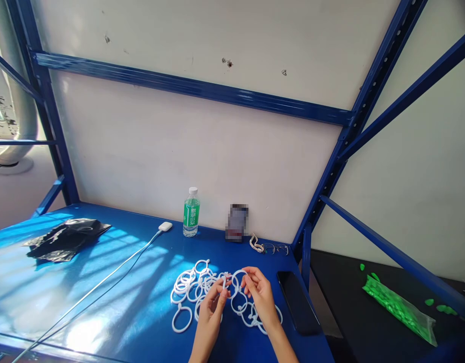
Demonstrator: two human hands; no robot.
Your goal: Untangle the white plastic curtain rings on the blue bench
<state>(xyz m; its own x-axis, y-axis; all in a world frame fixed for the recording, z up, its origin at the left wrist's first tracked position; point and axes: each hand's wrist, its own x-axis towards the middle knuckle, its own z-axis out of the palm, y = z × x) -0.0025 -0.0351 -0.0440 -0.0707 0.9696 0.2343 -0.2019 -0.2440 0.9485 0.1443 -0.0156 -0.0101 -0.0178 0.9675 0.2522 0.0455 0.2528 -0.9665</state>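
Observation:
White rings point(182, 319), each with a small knob, lie in a loose heap on the blue tabletop point(134, 322). My left hand point(214, 300) pinches a white ring, seen nearly edge-on, between thumb and fingers at the heap's right side. Close beside it, my right hand point(258, 290) has its fingertips closed on another white ring point(238, 276), held upright. Several more rings point(240, 305) run below and behind my right hand, apparently linked in a chain; part of them is hidden by the hand and wrist.
A water bottle point(191, 214), a blurred upright device point(237, 224) and glasses point(270, 248) stand along the back. A dark phone point(298, 302) lies right. Left are a black plastic bag point(68, 239) and a white charger point(165, 227) with cable. Blue shelf posts point(331, 171) frame the table.

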